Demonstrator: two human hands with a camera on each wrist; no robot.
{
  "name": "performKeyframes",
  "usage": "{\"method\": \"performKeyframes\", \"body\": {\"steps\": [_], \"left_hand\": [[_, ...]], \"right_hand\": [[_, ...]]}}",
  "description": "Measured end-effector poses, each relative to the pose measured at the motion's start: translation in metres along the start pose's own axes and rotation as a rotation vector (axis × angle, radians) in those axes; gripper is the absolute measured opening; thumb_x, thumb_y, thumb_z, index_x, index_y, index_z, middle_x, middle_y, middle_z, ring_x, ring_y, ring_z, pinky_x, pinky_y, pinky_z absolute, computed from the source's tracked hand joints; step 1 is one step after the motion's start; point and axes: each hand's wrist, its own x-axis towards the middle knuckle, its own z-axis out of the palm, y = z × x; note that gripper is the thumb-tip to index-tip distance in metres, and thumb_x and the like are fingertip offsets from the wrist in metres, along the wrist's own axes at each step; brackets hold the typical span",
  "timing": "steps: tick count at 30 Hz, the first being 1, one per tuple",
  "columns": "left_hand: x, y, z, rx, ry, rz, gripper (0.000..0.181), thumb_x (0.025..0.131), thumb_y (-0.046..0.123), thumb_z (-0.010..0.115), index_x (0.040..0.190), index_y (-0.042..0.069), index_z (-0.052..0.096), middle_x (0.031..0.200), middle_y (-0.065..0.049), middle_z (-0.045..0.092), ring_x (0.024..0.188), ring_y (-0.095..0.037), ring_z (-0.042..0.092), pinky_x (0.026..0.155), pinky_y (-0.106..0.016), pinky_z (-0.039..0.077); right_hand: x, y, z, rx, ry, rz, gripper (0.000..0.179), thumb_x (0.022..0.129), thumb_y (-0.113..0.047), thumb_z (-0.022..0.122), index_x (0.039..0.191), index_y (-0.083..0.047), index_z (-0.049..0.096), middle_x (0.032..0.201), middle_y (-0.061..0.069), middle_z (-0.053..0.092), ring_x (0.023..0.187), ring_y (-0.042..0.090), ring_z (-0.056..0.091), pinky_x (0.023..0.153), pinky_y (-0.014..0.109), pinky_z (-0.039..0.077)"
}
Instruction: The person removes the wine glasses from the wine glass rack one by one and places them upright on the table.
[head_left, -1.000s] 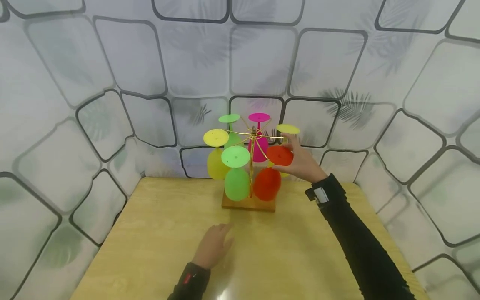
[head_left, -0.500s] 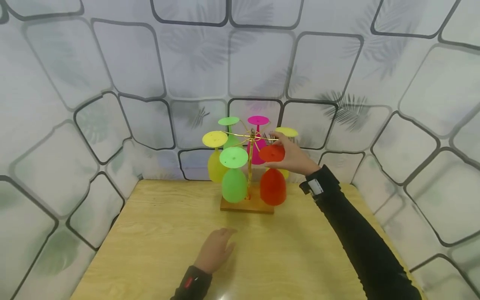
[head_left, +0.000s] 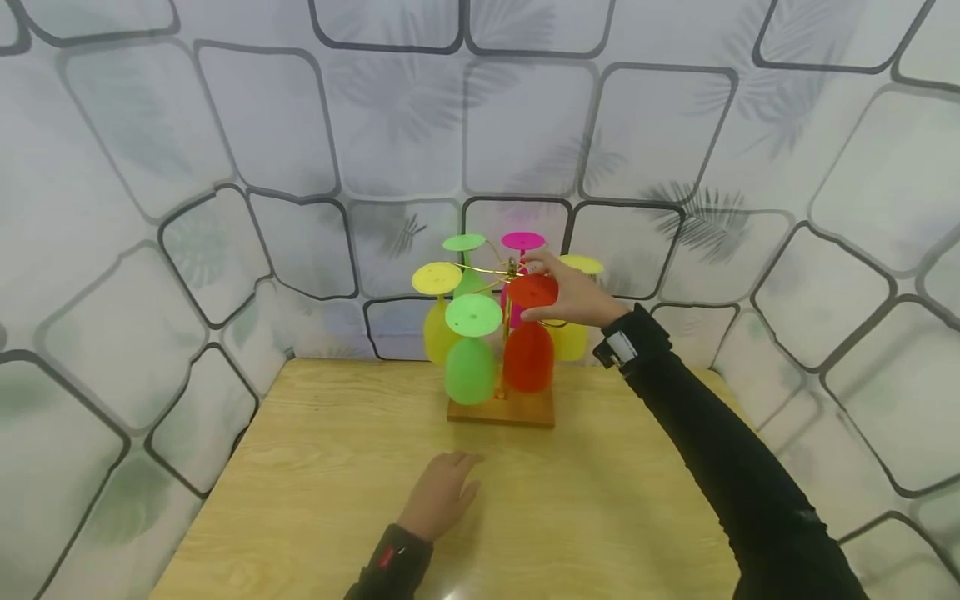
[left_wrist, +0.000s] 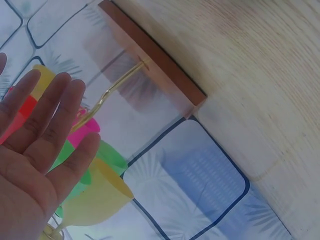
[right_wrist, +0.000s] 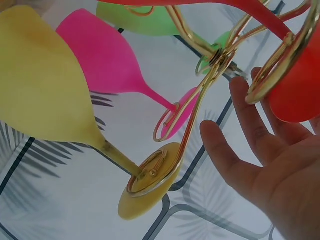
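My right hand [head_left: 576,297] reaches in at a wooden tabletop [head_left: 352,433], thumb and fingers set around the foot [head_left: 534,290] of a red goblet [head_left: 529,360], which hangs bowl down at the front right of a gold rack [right_wrist: 217,59] on a wooden base [head_left: 517,412]. From above, the foot sits between my thumb and fingers; from the wrist, my thumb stands apart from it, so I cannot tell whether I am pinching it or merely steadying it. Nearer me, my left hand [head_left: 438,497] is held with fingers extended, grasping nothing. The goblet looks to be light, thin plastic, smooth enough to slide and likely stiff at the foot, with a bowl that could dent or swing. I judge the foot's rim the best hold, clear of the gold loop [right_wrist: 254,94] against its underside; a hard tug there could rock the slender rack and knock the green goblet [head_left: 471,372] just beside it.
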Motion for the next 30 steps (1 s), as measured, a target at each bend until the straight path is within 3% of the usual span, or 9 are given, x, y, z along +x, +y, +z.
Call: {"method": "performKeyframes", "body": {"steps": [7,15,24,30], "left_hand": [[-0.003,0.004,0.007,-0.032,-0.008,-0.008,0.037,0.084,0.017,0.065,0.12,0.011,0.059,0.11,-0.006,0.067,0.101,-0.022,0.063,0.09,-0.04,0.052],[-0.007,0.004,0.005,0.007,0.016,0.016,0.035,0.083,0.016,0.067,0.116,0.009,0.061,0.109,-0.006,0.067,0.099,-0.023,0.063,0.089,-0.04,0.052],[-0.007,0.007,0.009,-0.021,-0.039,-0.01,0.034,0.084,0.017,0.065,0.117,0.009,0.061,0.111,-0.007,0.067,0.101,-0.024,0.063,0.089,-0.042,0.052],[-0.009,0.009,0.011,-0.035,-0.057,-0.018,0.034,0.083,0.018,0.066,0.116,0.009,0.061,0.108,-0.008,0.067,0.098,-0.024,0.063,0.087,-0.043,0.052]], "right_hand": [[0.002,0.015,-0.013,-0.039,0.027,0.063,0.081,0.078,-0.028,0.075,0.143,-0.013,0.027,0.135,0.018,0.048,0.112,0.034,0.056,0.092,0.048,0.052],[-0.01,0.031,-0.034,-0.078,0.061,0.132,0.08,0.08,-0.033,0.073,0.143,-0.016,0.027,0.135,0.021,0.045,0.111,0.037,0.054,0.093,0.051,0.05],[-0.052,0.055,-0.053,-0.133,0.039,0.169,0.081,0.083,-0.033,0.07,0.145,-0.01,0.024,0.136,0.024,0.044,0.11,0.038,0.055,0.093,0.054,0.049],[-0.079,0.076,-0.056,-0.279,-0.026,0.21,0.077,0.084,-0.03,0.069,0.144,-0.007,0.027,0.129,0.026,0.051,0.105,0.037,0.056,0.089,0.051,0.051]]}}
